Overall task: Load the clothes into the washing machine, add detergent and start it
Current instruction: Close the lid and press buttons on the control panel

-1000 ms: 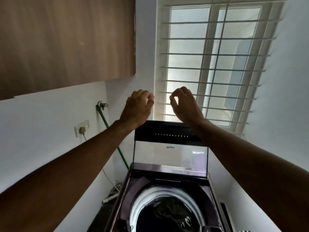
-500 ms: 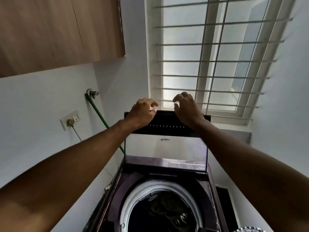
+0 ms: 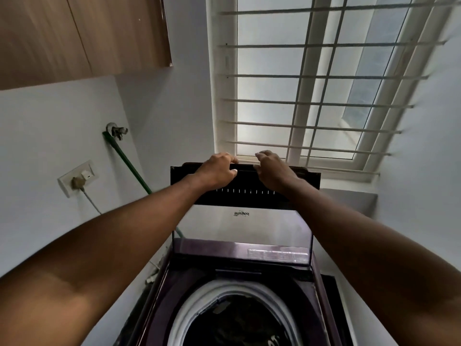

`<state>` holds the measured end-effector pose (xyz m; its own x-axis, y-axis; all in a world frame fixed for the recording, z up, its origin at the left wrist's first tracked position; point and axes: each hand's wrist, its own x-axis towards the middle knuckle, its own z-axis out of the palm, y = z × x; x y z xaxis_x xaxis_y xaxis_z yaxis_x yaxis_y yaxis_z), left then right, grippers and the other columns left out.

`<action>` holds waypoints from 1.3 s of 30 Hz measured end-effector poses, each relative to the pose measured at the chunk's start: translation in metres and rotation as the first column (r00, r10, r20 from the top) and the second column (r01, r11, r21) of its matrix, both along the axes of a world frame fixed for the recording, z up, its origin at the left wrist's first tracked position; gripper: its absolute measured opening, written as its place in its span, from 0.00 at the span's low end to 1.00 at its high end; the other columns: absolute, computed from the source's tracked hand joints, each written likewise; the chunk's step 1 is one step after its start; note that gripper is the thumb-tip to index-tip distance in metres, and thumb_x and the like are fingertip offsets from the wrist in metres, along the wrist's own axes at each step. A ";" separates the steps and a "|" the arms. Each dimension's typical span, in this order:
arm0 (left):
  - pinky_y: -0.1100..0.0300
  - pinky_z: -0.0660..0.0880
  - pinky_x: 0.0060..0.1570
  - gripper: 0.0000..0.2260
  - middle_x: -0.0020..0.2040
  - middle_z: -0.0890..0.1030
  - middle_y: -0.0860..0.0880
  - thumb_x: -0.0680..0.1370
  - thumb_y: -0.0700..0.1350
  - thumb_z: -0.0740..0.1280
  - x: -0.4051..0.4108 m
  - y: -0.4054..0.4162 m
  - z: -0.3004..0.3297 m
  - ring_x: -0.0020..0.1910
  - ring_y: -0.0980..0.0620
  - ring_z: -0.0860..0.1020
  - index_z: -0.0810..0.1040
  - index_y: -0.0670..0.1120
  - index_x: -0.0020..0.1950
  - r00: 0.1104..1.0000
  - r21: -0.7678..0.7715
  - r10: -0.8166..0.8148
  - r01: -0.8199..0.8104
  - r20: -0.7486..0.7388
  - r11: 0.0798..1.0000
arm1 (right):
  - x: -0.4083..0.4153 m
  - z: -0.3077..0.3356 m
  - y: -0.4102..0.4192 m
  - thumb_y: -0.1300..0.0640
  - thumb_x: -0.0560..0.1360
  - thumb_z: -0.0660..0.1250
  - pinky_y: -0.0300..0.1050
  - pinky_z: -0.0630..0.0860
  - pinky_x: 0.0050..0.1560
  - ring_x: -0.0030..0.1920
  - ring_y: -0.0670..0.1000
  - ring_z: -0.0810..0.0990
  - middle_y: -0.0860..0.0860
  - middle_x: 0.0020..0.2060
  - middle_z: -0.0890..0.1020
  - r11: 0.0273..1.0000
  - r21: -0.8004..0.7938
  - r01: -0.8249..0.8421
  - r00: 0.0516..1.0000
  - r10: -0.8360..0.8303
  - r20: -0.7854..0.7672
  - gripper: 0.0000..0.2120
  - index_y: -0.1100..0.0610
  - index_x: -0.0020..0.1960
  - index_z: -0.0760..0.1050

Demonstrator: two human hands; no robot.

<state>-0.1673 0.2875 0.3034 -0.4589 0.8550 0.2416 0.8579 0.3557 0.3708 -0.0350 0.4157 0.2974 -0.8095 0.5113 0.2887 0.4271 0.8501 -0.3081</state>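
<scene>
A dark purple top-loading washing machine [image 3: 164, 283] stands below me with its glass lid [image 3: 242, 228] raised upright. Dark clothes [image 3: 239, 325] lie in the drum inside the white ring [image 3: 197, 300]. My left hand [image 3: 217, 171] grips the lid's top edge, fingers curled over it and thumb on the front. My right hand [image 3: 273, 168] holds the same edge just to the right, fingers hooked over the top. No detergent is in view.
A barred window [image 3: 311, 83] rises behind the machine. On the left wall are a tap with a green hose [image 3: 127, 158], a socket with a plug [image 3: 77, 181] and a wooden cabinet [image 3: 74, 33]. White walls close in on both sides.
Both hands came down from above the lid onto its top edge and took hold of it. The view tilted down a little.
</scene>
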 end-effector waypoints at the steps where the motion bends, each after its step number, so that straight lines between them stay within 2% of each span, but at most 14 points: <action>1: 0.51 0.66 0.71 0.18 0.70 0.73 0.48 0.79 0.47 0.66 -0.005 0.007 -0.005 0.70 0.48 0.70 0.74 0.47 0.69 1.000 -0.016 -0.006 0.005 -0.018 1.000 | -0.007 -0.004 0.003 0.57 0.82 0.61 0.54 0.67 0.71 0.71 0.61 0.69 0.61 0.71 0.70 1.000 -0.008 0.001 1.000 -0.001 0.023 0.22 0.65 0.73 0.67; 5: 0.51 0.60 0.75 0.25 0.76 0.66 0.48 0.79 0.49 0.65 -0.020 0.028 -0.022 0.75 0.47 0.64 0.66 0.47 0.76 0.993 -0.065 0.008 -0.016 -0.119 0.998 | -0.028 -0.017 0.016 0.54 0.82 0.59 0.55 0.61 0.75 0.74 0.61 0.65 0.61 0.73 0.67 1.000 -0.008 0.013 0.997 -0.012 0.079 0.25 0.63 0.76 0.62; 8: 0.53 0.57 0.75 0.29 0.76 0.67 0.44 0.80 0.51 0.64 -0.027 0.038 -0.036 0.74 0.45 0.64 0.62 0.44 0.78 0.985 -0.088 0.024 -0.039 -0.172 0.995 | -0.039 -0.025 0.019 0.53 0.83 0.58 0.56 0.59 0.75 0.74 0.62 0.64 0.62 0.74 0.66 0.999 0.004 0.041 0.996 -0.042 0.085 0.27 0.64 0.77 0.58; 13: 0.52 0.58 0.75 0.26 0.73 0.71 0.43 0.82 0.53 0.60 -0.035 0.048 -0.048 0.73 0.44 0.66 0.64 0.43 0.77 0.989 -0.043 0.078 -0.085 -0.129 0.995 | -0.053 -0.040 0.019 0.52 0.84 0.55 0.56 0.58 0.75 0.73 0.63 0.65 0.61 0.71 0.69 0.998 0.049 0.046 0.989 -0.052 0.136 0.23 0.63 0.75 0.62; 17: 0.53 0.67 0.68 0.17 0.67 0.77 0.44 0.83 0.50 0.60 -0.040 0.048 -0.046 0.67 0.45 0.71 0.76 0.46 0.68 0.996 0.023 0.065 -0.063 -0.063 0.998 | -0.056 -0.047 0.019 0.51 0.84 0.54 0.56 0.64 0.70 0.67 0.63 0.71 0.60 0.65 0.74 0.993 0.097 0.060 0.986 -0.074 0.148 0.19 0.62 0.67 0.70; 21: 0.54 0.74 0.58 0.10 0.55 0.83 0.45 0.79 0.50 0.68 -0.040 0.043 -0.033 0.57 0.45 0.78 0.83 0.48 0.55 0.993 0.077 0.115 -0.113 -0.014 0.991 | -0.054 -0.042 0.008 0.51 0.84 0.54 0.53 0.67 0.66 0.66 0.61 0.72 0.60 0.62 0.74 0.987 0.136 0.082 0.990 -0.096 0.101 0.18 0.62 0.65 0.72; 25: 0.55 0.77 0.52 0.13 0.48 0.84 0.46 0.72 0.58 0.74 -0.026 0.037 -0.026 0.51 0.46 0.80 0.83 0.49 0.47 0.985 0.117 0.174 -0.173 0.001 0.978 | -0.047 -0.040 -0.008 0.53 0.84 0.55 0.52 0.67 0.65 0.65 0.59 0.72 0.59 0.62 0.74 0.975 0.199 0.102 0.990 -0.119 0.077 0.16 0.62 0.65 0.71; 30: 0.54 0.75 0.50 0.10 0.46 0.82 0.46 0.72 0.56 0.74 -0.008 0.024 -0.018 0.50 0.44 0.79 0.78 0.52 0.42 0.972 0.105 0.231 -0.225 -0.040 0.969 | -0.031 -0.031 -0.027 0.56 0.83 0.56 0.51 0.69 0.64 0.65 0.59 0.73 0.58 0.61 0.75 0.968 0.230 0.098 0.992 -0.115 0.060 0.14 0.62 0.63 0.72; 36: 0.55 0.77 0.49 0.12 0.44 0.83 0.49 0.69 0.57 0.75 0.004 -0.004 -0.008 0.47 0.46 0.80 0.78 0.52 0.39 0.980 0.077 0.199 -0.199 0.009 0.977 | -0.009 -0.024 -0.052 0.58 0.83 0.56 0.52 0.70 0.62 0.64 0.59 0.74 0.59 0.60 0.77 0.970 0.223 0.093 0.992 -0.109 0.062 0.14 0.62 0.62 0.74; 39: 0.55 0.76 0.49 0.13 0.44 0.83 0.50 0.68 0.59 0.76 0.013 -0.017 -0.004 0.46 0.48 0.79 0.78 0.52 0.38 0.983 0.071 0.181 -0.184 0.039 0.980 | 0.000 -0.019 -0.061 0.58 0.82 0.57 0.53 0.73 0.58 0.62 0.61 0.76 0.60 0.58 0.79 0.973 0.212 0.088 0.991 -0.108 0.083 0.13 0.62 0.60 0.76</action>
<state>-0.1541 0.2705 0.2998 -0.6144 0.7362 0.2839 0.7680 0.4756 0.4288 -0.0352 0.3547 0.2782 -0.7867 0.5264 0.3225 0.5301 0.8438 -0.0842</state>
